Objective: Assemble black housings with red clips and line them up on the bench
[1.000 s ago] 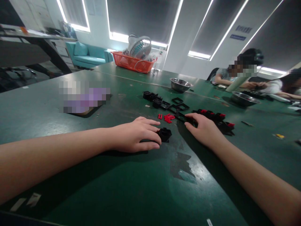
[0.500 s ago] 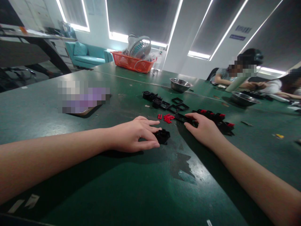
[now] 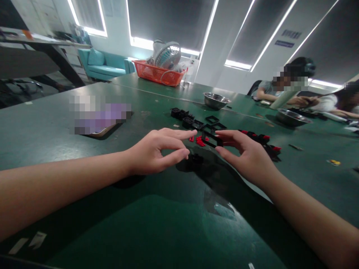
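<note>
My left hand (image 3: 157,151) hovers just above the green table (image 3: 157,224) with thumb and fingers apart and nothing in them. A small black part (image 3: 195,159) lies on the table right below its fingertips. My right hand (image 3: 248,157) is raised and pinches a black square frame (image 3: 211,139) between thumb and forefinger, close to my left forefinger. Small red pins (image 3: 201,141) lie just behind the frame.
A row of black frames and housings (image 3: 193,122) lies further back. Black parts with red tabs (image 3: 265,141) sit to the right. Two steel bowls (image 3: 215,100) (image 3: 291,118), an orange basket (image 3: 158,74) holding a fan, and a blurred object (image 3: 98,116) stand around. Other people sit at the far right.
My left hand has let go of the small black part and lifted off the table. My right hand has picked a black frame out of the pile and brought it toward the left hand.
</note>
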`<control>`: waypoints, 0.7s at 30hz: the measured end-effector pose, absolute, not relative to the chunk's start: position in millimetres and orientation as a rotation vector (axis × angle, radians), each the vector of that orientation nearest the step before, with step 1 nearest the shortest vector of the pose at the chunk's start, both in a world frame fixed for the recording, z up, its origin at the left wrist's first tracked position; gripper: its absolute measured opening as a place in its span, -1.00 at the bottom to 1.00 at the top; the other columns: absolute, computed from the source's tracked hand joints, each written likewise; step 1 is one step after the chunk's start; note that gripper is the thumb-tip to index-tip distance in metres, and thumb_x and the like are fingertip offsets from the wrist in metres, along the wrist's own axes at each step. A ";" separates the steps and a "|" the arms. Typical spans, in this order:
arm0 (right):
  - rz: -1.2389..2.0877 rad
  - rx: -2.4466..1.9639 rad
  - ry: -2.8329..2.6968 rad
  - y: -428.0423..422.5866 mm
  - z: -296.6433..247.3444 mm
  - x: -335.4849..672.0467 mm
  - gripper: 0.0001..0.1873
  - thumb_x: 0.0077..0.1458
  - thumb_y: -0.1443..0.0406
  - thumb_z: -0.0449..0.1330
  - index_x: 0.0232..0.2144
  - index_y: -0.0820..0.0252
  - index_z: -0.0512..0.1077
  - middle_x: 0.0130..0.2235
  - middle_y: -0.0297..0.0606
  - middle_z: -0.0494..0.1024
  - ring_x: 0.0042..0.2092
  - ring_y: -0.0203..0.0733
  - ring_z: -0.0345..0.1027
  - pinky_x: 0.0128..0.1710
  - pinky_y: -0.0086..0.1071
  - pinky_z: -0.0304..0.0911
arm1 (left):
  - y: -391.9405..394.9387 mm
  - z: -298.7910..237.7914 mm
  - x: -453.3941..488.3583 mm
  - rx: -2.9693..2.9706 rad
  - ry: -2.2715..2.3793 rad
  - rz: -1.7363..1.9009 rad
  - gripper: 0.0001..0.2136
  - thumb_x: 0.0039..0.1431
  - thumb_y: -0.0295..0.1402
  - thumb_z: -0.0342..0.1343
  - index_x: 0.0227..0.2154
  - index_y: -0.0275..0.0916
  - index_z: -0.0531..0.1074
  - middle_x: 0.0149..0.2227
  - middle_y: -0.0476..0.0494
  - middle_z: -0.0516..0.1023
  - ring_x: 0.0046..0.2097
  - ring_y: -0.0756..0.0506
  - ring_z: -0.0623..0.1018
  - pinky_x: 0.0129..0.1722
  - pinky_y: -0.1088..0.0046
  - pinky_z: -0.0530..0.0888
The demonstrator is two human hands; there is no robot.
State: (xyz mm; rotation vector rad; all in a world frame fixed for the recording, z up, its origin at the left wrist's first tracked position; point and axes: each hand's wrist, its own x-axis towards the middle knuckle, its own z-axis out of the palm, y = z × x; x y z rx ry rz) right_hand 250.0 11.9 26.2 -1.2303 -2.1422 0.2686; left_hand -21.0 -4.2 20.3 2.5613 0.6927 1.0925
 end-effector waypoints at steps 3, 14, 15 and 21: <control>0.346 -1.138 -2.206 2.8 26.7 242.9 -0.56 0.08 0.25 0.24 0.04 0.12 0.41 0.00 -0.15 0.56 -0.03 -0.03 0.48 0.04 -0.05 0.38 | -2.7 19.1 -18.4 2.512 0.817 1.209 -0.84 0.25 -0.33 0.06 -0.29 -0.28 0.50 -0.02 -0.24 0.58 0.03 -0.11 0.55 0.06 0.35 0.43; 0.352 -1.054 -2.352 -9.3 29.9 232.9 -0.56 0.08 0.21 0.22 0.04 -0.01 0.40 0.01 -0.23 0.56 0.00 0.02 0.47 0.02 -0.05 0.39 | 4.1 13.8 -16.0 2.533 0.922 0.847 -0.52 0.16 -0.16 0.19 0.08 -0.28 0.35 0.06 -0.25 0.49 0.11 -0.18 0.46 0.14 0.25 0.36; 0.348 -1.050 -2.362 -9.4 29.8 232.8 -0.56 0.08 0.21 0.22 0.05 -0.01 0.40 0.01 -0.23 0.56 0.00 0.01 0.47 0.02 -0.05 0.39 | 4.1 13.6 -15.8 2.535 0.923 0.835 -0.52 0.16 -0.17 0.20 0.09 -0.28 0.35 0.06 -0.26 0.49 0.11 -0.18 0.45 0.14 0.24 0.36; 0.293 -1.007 -2.414 -10.3 29.7 233.1 -0.57 0.10 0.21 0.21 0.04 0.02 0.40 0.01 -0.22 0.56 0.01 0.00 0.47 0.02 -0.08 0.38 | 5.1 12.7 -14.3 2.539 0.907 0.778 -0.60 0.16 -0.21 0.20 0.03 -0.26 0.42 0.01 -0.21 0.54 0.06 -0.17 0.49 0.11 0.25 0.38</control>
